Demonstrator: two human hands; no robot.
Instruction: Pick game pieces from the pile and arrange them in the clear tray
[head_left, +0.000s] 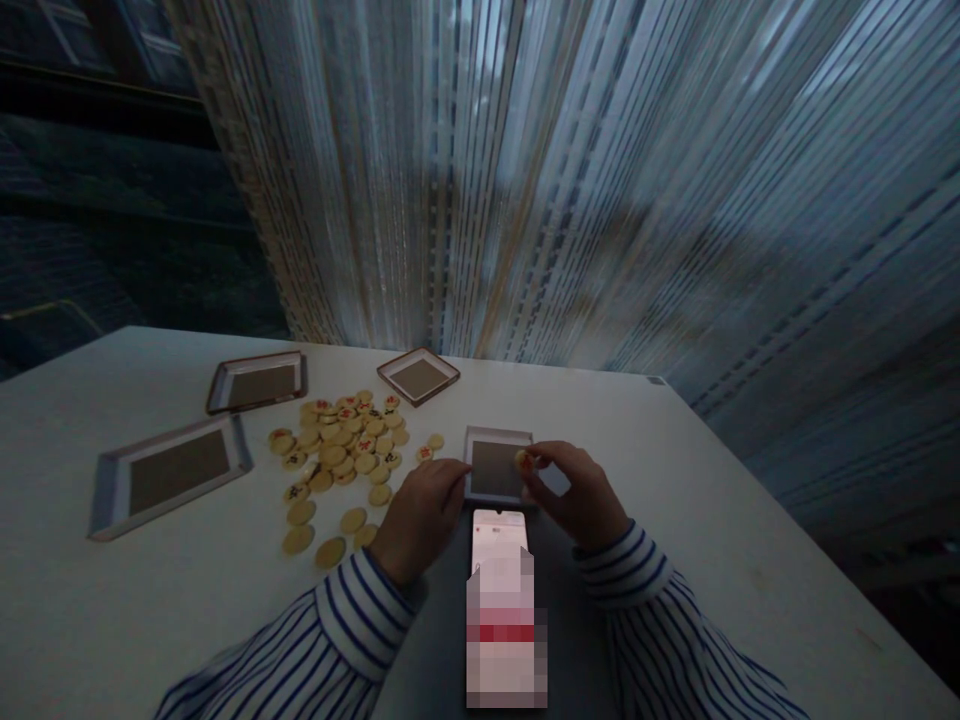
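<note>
Between thumb and fingertips, my right hand (577, 490) pinches a round xiangqi piece (525, 461) with a red character. It is held over the right side of a small shallow tray (499, 437) with a grey-brown floor. My left hand (421, 515) is closed at the tray's left rim, fingers curled against it; part of the grip is hidden. Left of that hand spreads a loose pile of pale wooden xiangqi pieces (337, 440). Some show red or black characters and others are plain side up. Two pieces (425, 454) lie apart, between the pile and the tray.
A lit phone (499, 540) lies right in front of the tray, its lower screen pixelated. More shallow trays stand on the white table (637, 430): a large one (244, 445) at left, a brown-rimmed one (304, 375) behind it, another (418, 400) at the back. A string curtain (465, 200) hangs behind.
</note>
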